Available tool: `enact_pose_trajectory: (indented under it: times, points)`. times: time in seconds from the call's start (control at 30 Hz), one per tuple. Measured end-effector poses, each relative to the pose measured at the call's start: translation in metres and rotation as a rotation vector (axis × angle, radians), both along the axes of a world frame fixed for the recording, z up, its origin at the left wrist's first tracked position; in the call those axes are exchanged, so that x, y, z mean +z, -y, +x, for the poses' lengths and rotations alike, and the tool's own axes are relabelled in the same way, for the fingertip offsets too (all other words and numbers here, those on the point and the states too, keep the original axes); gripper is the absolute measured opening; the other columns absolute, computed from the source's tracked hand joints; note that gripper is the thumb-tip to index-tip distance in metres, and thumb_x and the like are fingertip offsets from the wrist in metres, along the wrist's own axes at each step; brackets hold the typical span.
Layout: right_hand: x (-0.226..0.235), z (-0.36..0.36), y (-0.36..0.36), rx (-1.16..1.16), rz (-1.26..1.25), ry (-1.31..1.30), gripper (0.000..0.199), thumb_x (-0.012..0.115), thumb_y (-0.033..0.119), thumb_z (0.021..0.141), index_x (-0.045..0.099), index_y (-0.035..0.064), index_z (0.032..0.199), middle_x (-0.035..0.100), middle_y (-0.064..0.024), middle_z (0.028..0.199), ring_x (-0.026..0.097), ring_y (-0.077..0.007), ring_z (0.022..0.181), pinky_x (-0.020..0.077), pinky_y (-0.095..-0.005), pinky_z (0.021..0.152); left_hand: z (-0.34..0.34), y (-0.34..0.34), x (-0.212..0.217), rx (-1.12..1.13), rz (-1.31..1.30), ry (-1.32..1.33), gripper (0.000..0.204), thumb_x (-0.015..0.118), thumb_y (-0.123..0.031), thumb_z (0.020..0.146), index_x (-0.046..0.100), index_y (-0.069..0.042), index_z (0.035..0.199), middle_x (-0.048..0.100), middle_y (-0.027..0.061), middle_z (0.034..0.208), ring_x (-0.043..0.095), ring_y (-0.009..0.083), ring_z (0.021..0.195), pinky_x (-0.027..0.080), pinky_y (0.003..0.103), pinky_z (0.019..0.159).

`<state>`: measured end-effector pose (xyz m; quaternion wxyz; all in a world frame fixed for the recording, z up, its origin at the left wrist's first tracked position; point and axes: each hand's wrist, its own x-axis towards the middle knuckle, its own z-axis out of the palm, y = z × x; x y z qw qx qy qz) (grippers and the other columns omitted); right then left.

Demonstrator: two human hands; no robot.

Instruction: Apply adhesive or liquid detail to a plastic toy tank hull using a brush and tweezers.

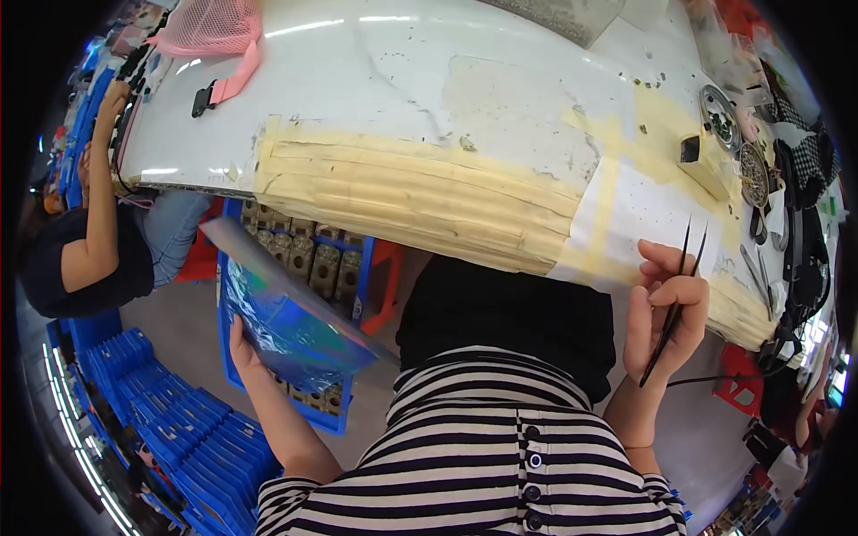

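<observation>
My left hand (246, 348) is closed on the lower left edge of a thin flat panel with a shiny blue, crinkled film-like face (295, 317). The panel tilts beside the table, above a blue crate (234, 357), and its far fingers' grip is hidden behind it. My right hand (668, 313) pinches a pair of dark tweezers (677, 304), points up and slightly apart, with nothing between them. It is at the table's front edge, over a white sheet (617, 219) taped to the top.
Several bottle-like brownish parts (299, 259) stand in the crate. Layers of cream tape (411, 188) cover the table edge. A pink mesh item (210, 31), a small yellow block (704, 167), round dishes (753, 174) and spare tweezers (758, 272) lie on top. Another person (89, 232) sits left, near stacked blue trays (197, 438).
</observation>
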<state>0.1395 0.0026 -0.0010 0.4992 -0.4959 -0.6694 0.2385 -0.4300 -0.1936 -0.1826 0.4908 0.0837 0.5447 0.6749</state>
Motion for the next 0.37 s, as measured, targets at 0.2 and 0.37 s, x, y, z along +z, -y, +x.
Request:
enact_pose_trajectory:
  times: [0.2,0.37]
  points:
    - [-0.001,0.002,-0.002,0.037,0.027,0.024,0.022,0.063,-0.007,0.076,0.045,0.0053,0.082,0.064,-0.0223,0.106,0.057,-0.0202,0.083,0.0488,-0.0287,0.073,0.021,0.021,-0.026,0.122,-0.362,0.005,0.044,0.063,-0.019,0.091,0.051,-0.001,0.13,0.057,0.0112,0.126,0.057,0.0247,0.111,0.045,0.041,0.098]
    - [0.004,0.009,-0.006,0.124,0.041,0.06,0.021,0.067,-0.003,0.076,0.048,0.0034,0.085,0.063,-0.0237,0.106,0.061,-0.0253,0.089,0.0498,-0.0315,0.075,-0.047,0.046,-0.073,0.025,-0.483,-0.154,0.062,0.067,-0.02,0.089,0.039,0.001,0.139,0.053,0.0098,0.134,0.052,0.0303,0.12,0.041,0.048,0.102]
